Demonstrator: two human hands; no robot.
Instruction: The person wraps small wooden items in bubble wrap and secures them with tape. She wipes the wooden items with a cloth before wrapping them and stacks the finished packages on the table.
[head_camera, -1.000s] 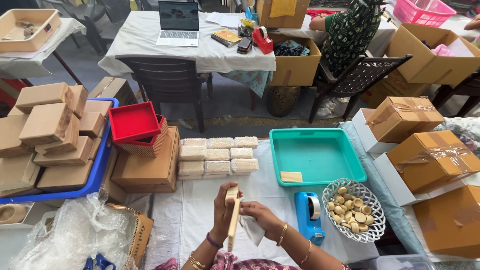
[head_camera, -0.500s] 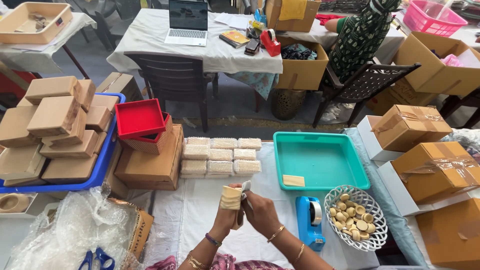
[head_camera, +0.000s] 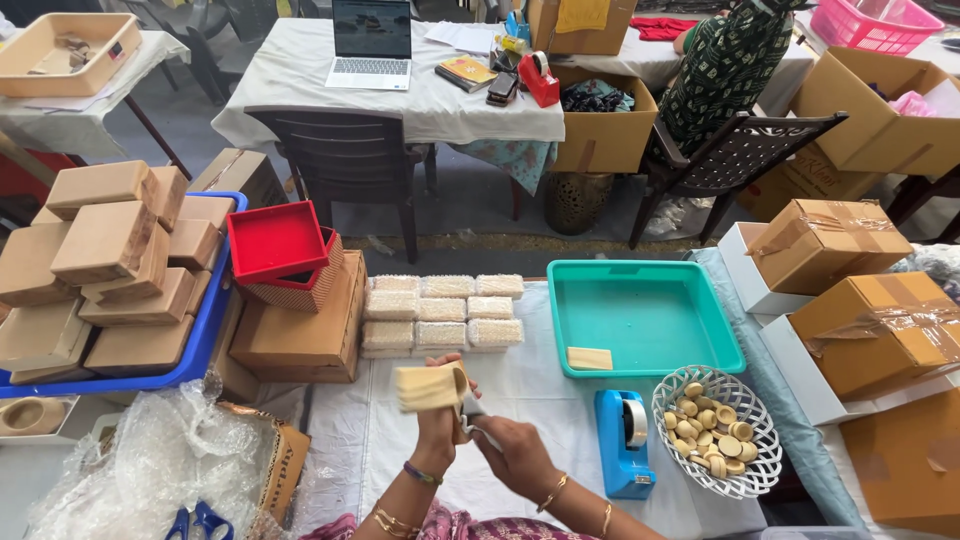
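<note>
- The left hand (head_camera: 437, 425), just below the middle of the frame, was closed around a pale cream block (head_camera: 430, 386) and held it up off the surface.
- The right hand (head_camera: 515, 455) sat just beside it, fingers pinched on something small and whitish at the block's lower edge; what it was could not be told.
- Judged risk: the block was gripped low, so a tug from the right hand could have tipped it out onto the white-covered surface (head_camera: 530, 385).
- Judged risk: the blue tape dispenser (head_camera: 624, 440) stood near the right forearm, and a wide elbow could have knocked it into the white basket of round pieces (head_camera: 715, 430).
- Above the hands lay rows of wrapped bars (head_camera: 440, 312) and a teal tray (head_camera: 645, 315) with 1 small slab.
- Brown boxes (head_camera: 110, 260) were stacked at left, taped cartons (head_camera: 860, 290) at right.
- In the upper frame were a laptop (head_camera: 370, 45) on another table, a dark chair (head_camera: 345, 155) and a seated person (head_camera: 725, 65).
</note>
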